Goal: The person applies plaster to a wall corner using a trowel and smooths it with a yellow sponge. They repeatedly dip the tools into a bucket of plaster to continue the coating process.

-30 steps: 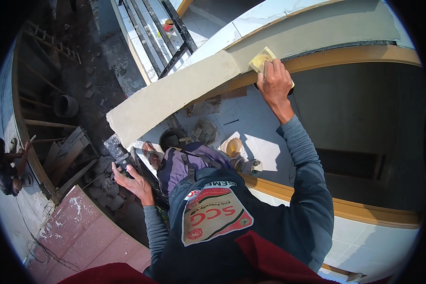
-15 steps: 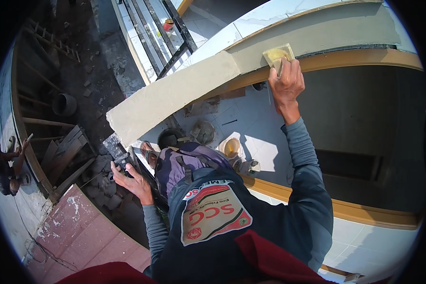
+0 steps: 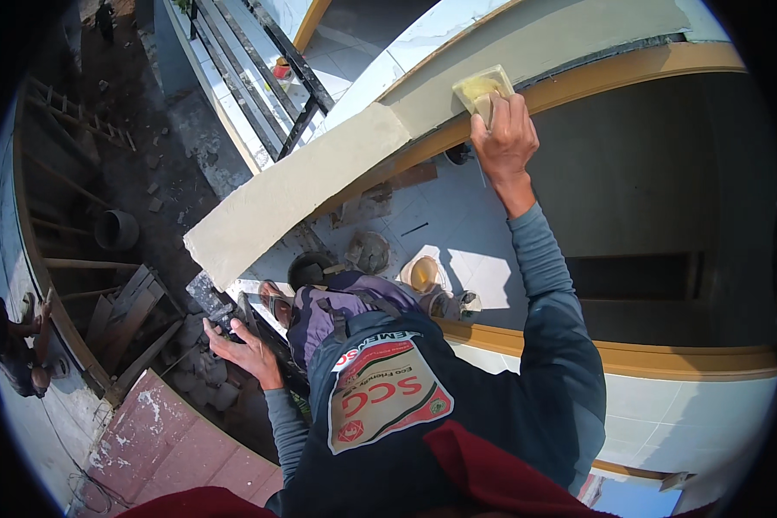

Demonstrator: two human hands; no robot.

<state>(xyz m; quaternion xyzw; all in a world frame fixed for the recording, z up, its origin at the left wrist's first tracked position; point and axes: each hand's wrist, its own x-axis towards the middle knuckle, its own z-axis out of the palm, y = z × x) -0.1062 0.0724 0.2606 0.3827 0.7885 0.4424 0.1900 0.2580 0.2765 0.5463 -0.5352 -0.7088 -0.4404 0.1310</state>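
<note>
My right hand grips a pale yellow plastering float, its face against the smooth grey plaster band. The float rests just right of a step in that band, close to its lower edge. Below and beside it runs the brown frame of a dark opening. Lower left, my left hand holds nothing, its fingers apart. It hovers next to a plaster-spattered dark bar; whether the fingertips touch it I cannot tell.
On the tiled floor below are a dark bucket and a yellowish container. A black metal railing stands beyond the plaster. Another person crouches at far left. Rubble and planks lie far below, left of my left hand.
The whole view has shifted and turned slightly. The float sits marginally higher on the plaster band, still in my right hand. My left hand stays by the dark bar.
</note>
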